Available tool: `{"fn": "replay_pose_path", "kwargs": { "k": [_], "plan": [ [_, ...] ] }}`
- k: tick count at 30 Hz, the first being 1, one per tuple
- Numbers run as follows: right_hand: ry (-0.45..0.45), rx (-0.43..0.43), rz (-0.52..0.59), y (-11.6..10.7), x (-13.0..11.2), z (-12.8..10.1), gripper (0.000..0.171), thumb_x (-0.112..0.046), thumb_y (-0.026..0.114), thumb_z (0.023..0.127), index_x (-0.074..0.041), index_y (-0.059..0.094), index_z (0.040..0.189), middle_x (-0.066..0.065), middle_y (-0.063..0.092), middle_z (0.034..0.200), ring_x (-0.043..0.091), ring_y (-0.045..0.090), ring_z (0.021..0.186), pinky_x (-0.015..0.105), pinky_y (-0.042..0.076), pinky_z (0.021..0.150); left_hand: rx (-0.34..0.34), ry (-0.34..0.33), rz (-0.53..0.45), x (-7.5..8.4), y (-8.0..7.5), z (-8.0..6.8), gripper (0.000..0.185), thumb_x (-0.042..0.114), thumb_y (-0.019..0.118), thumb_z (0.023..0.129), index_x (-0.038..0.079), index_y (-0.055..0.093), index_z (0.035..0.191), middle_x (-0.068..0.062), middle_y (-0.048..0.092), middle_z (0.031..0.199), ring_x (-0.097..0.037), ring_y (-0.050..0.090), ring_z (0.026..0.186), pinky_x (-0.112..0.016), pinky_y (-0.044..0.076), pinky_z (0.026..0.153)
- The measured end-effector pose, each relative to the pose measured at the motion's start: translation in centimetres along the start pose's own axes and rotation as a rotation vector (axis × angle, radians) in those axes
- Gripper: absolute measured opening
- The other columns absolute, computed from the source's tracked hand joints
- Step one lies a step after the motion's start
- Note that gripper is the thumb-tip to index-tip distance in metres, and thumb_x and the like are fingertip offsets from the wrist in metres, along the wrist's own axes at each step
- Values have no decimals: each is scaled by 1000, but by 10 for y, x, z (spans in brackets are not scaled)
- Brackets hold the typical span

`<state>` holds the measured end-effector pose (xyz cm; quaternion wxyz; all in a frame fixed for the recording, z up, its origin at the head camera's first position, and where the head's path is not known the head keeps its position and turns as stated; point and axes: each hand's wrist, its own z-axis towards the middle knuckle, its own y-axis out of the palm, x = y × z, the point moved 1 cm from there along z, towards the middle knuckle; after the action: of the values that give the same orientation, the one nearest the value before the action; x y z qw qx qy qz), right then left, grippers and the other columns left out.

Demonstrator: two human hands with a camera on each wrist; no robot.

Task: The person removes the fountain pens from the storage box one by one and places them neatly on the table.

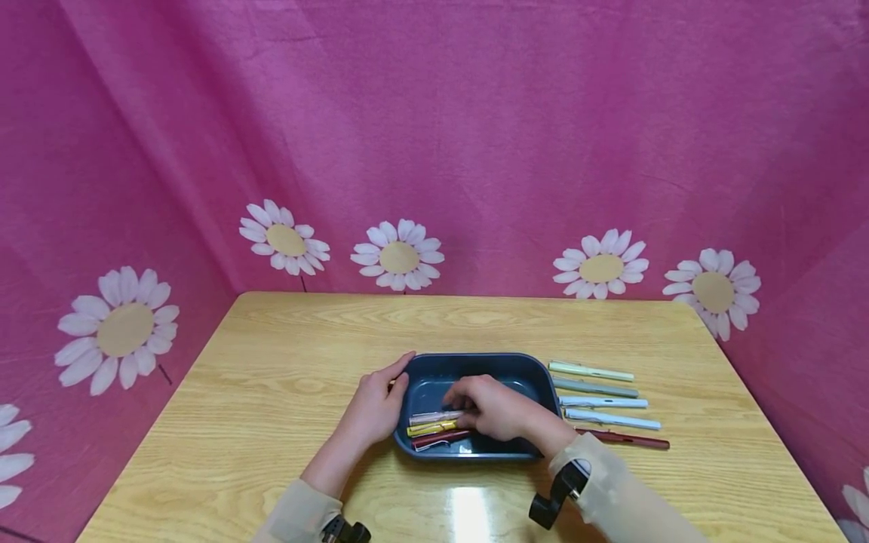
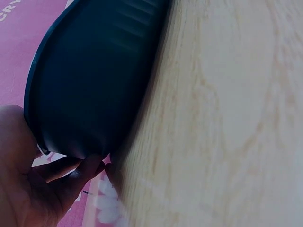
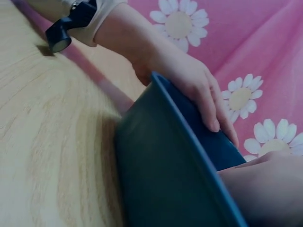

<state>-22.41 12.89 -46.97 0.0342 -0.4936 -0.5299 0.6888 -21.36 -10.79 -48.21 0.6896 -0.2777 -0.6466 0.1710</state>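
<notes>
A dark blue rectangular bin [image 1: 475,458] sits on the table. My left hand [image 1: 372,411] grips its left end, thumb at the rim, and the left wrist view shows fingers against the bin's outer wall. Inside the bin my right hand [image 1: 498,411] reaches down with bent fingers over the pens. A pale lilac pen [image 1: 431,416], a yellow pen [image 1: 428,429] and a dark red pen [image 1: 441,439] lie side by side there. The hand hides their right ends, and whether it pinches the lilac pen is unclear. In the right wrist view the bin wall hides the right fingertips.
Right of the bin, several pens lie roughly parallel on the wooden table [image 1: 285,377]: a pale green pen [image 1: 591,370], a grey-green pen [image 1: 597,388], light blue pens [image 1: 611,419] and a maroon pen [image 1: 627,439]. A pink daisy-print curtain [image 1: 475,151] hangs behind.
</notes>
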Motion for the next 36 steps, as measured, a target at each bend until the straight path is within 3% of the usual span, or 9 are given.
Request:
{"fn": "replay_pose_path", "kwargs": {
  "k": [9,22,36],
  "plan": [
    [-6,37,-39,1,-1,-1,28,7,73,94,-3,74,120,1,68,98,11,61,88,33,57,83,7,55,0,0,1,2,45,22,48,114,19,52,159,-14,58,152,-31,55,139,-55,43,115],
    [-27,70,-17,-9,-5,-8,27,10,68,96,-5,76,117,-3,66,103,11,62,93,33,58,85,-4,17,-6,2,1,0,46,25,48,114,22,50,160,-12,55,155,-31,53,141,-55,43,115],
    [-69,170,-9,-33,-13,-42,25,5,66,101,-12,74,117,-4,70,111,12,65,99,35,59,88,7,20,-3,0,1,0,46,24,48,114,21,51,160,-12,55,155,-32,52,142,-55,43,114]
  ]
}}
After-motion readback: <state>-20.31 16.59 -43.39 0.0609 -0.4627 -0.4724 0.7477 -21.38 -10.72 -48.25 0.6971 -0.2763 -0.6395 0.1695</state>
